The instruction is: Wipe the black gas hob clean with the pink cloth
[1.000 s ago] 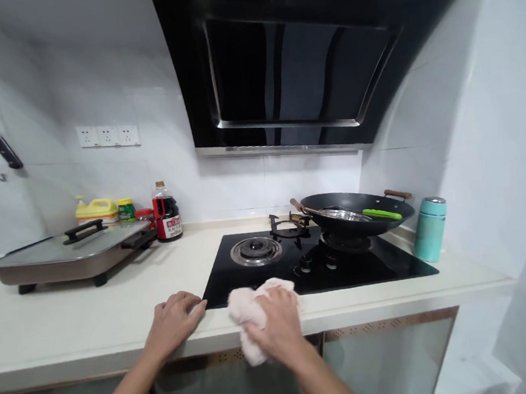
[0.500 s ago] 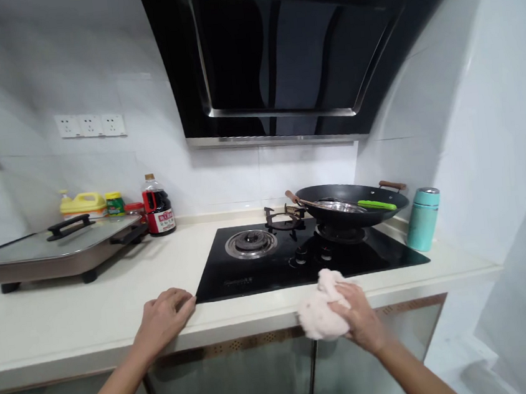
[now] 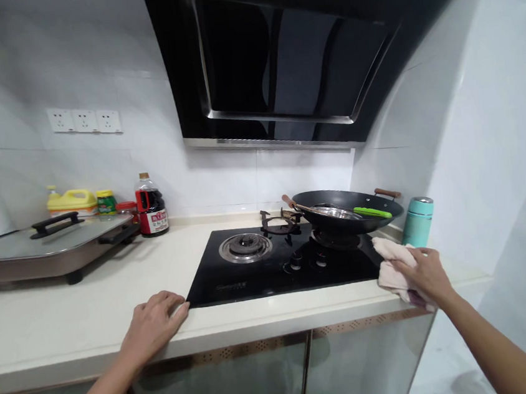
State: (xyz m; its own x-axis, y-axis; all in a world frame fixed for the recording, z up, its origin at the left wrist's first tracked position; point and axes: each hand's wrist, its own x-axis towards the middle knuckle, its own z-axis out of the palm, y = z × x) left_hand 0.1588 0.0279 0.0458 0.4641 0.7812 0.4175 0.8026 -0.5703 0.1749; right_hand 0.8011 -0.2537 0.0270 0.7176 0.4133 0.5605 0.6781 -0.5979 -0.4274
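Note:
My right hand (image 3: 428, 275) grips a crumpled pale pink cloth (image 3: 395, 264), pressed down over the front right corner of the black gas stove (image 3: 272, 284) and the counter edge beside it. Part of the cloth hangs over the counter's front. My left hand (image 3: 156, 321) rests on the white counter (image 3: 87, 316) at the stove's front left corner. Its fingers are loosely bent, the thumb stretched out, and it holds nothing. Just behind the cloth stands a turquoise flask (image 3: 418, 221).
A black wok (image 3: 371, 201) with a green-handled utensil (image 3: 372, 212) in it sits on the right burner. A loose pan support (image 3: 279, 223) lies at the stove's back. At left are a lidded electric pan (image 3: 57, 250) and a soy sauce bottle (image 3: 152, 212). The range hood (image 3: 268, 65) hangs above.
My right hand has carried the cloth rightward, from the counter's front edge at mid-stove to the stove's right corner. The left hand stays at the left corner. The view has shifted slightly.

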